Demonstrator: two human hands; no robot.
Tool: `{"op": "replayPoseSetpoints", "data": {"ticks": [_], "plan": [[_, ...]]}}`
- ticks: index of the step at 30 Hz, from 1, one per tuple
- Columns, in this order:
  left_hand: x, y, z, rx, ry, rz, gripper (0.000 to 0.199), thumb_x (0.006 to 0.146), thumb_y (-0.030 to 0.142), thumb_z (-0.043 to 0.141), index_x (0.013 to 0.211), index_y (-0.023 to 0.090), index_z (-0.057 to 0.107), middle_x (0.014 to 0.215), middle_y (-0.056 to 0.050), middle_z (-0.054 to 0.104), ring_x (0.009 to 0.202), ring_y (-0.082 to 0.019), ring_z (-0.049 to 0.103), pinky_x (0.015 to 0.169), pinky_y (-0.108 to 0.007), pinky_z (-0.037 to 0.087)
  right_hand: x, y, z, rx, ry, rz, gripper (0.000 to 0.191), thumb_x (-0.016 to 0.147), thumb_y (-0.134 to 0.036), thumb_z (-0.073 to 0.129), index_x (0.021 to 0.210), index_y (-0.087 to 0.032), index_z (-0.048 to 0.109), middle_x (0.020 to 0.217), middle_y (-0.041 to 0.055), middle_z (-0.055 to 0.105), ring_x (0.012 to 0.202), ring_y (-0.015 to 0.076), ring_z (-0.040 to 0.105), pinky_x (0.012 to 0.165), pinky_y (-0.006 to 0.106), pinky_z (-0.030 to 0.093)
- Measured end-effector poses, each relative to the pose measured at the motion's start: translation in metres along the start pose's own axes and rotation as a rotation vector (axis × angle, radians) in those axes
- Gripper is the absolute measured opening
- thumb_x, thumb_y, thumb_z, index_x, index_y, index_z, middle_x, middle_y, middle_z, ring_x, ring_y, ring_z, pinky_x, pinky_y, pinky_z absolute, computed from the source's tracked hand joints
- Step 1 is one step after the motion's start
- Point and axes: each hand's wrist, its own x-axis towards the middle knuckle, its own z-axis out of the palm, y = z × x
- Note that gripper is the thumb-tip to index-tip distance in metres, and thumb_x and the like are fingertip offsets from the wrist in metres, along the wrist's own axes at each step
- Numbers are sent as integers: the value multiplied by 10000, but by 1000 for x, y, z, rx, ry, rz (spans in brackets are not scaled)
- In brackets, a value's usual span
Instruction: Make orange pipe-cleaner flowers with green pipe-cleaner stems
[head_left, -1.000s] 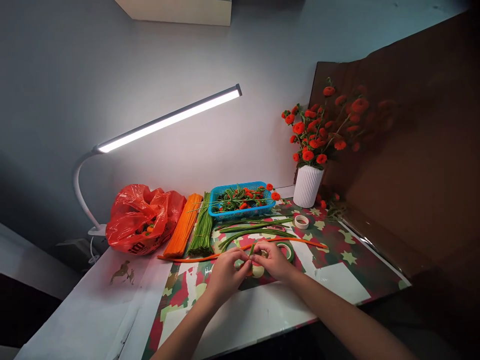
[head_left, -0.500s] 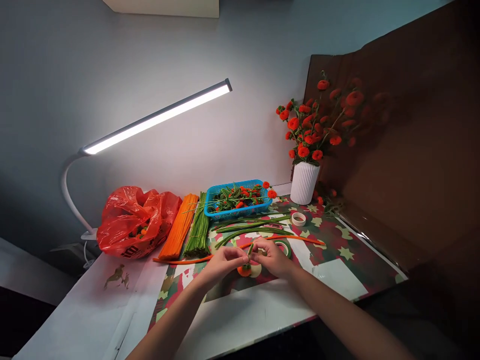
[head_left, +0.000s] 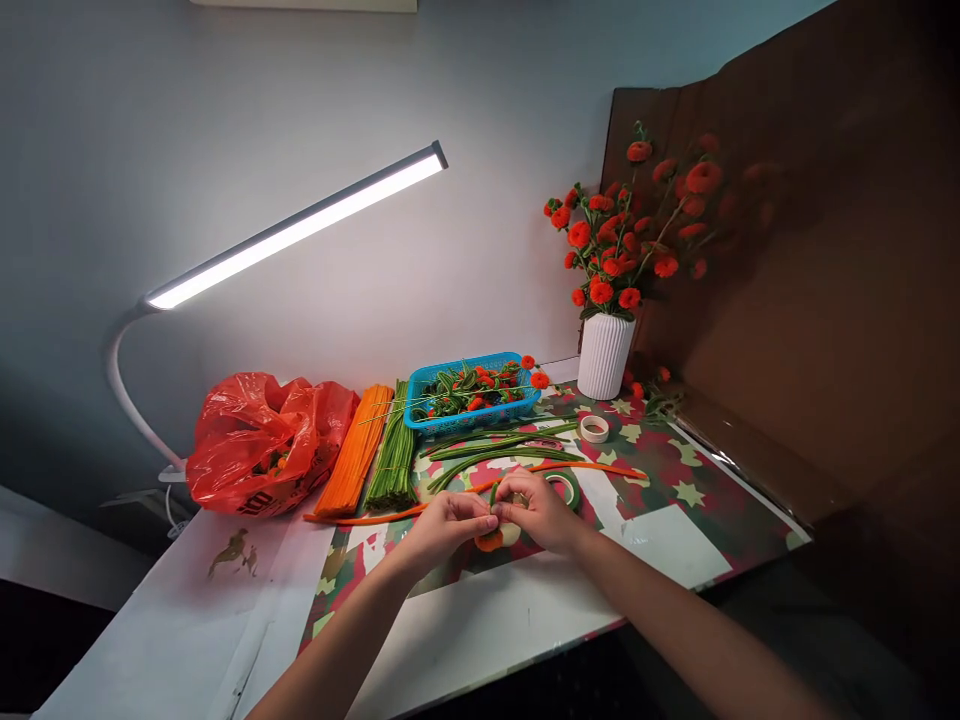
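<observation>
An orange pipe-cleaner flower (head_left: 490,542) hangs head down between my hands, its short green stem pointing up. My left hand (head_left: 457,520) pinches it from the left, thumb against the stem. From the right, my right hand (head_left: 536,510) pinches the same stem, and the thumb tips nearly meet. The fingers hide most of the stem and the top of the flower. Just behind my hands lies a long orange pipe cleaner (head_left: 600,467). Beside my right hand is a roll of green tape (head_left: 571,488), partly covered by it.
Behind lie loose green pipe cleaners (head_left: 495,458), an orange bundle (head_left: 355,455) and a green bundle (head_left: 394,465). A blue basket (head_left: 420,425) holds several flowers. A white tape roll (head_left: 595,430), a white vase (head_left: 604,358) of flowers, a red plastic bag (head_left: 262,450) and a lamp (head_left: 300,228) stand around.
Both hands have stayed at the flower; the thumbs have drawn closer together over the stem, covering more of it. The whole view has shifted slightly.
</observation>
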Motion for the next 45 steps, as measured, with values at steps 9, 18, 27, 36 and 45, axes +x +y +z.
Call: {"op": "replayPoseSetpoints", "data": {"ticks": [9,18,27,36,45], "plan": [[-9,2,6,247,296,265,290,699,294,715,968,200,664,1195,-105,595,1135,-265,529,935,-389,428,3,3,-3,41,74,36,121,786,-240,612,681,-183,590,747,10,580,778,172,525,722,289,390],[-4,11,20,345,437,280,152,763,328,653,712,184,653,920,-62,663,876,-203,610,773,-307,456,1,4,-1,28,93,13,118,794,-226,606,685,-184,593,748,14,590,780,171,528,713,289,406],[-3,1,5,71,67,82,268,780,403,612,715,143,631,763,-35,615,695,-145,547,636,-242,412,-3,-3,-10,-168,38,-180,71,788,-187,675,747,-241,696,753,7,675,869,196,517,829,350,392],[-13,18,11,542,300,84,204,787,333,529,663,184,595,717,-33,611,692,-188,563,668,-295,417,-2,-3,-5,-111,25,-21,99,758,-139,673,698,-214,696,733,20,655,867,198,539,788,326,421],[-15,22,23,600,356,196,189,797,271,526,636,188,581,727,-38,600,710,-187,553,728,-323,411,-3,-4,-5,-79,76,50,83,746,-160,655,686,-209,684,752,27,643,862,201,549,791,329,423]]}}
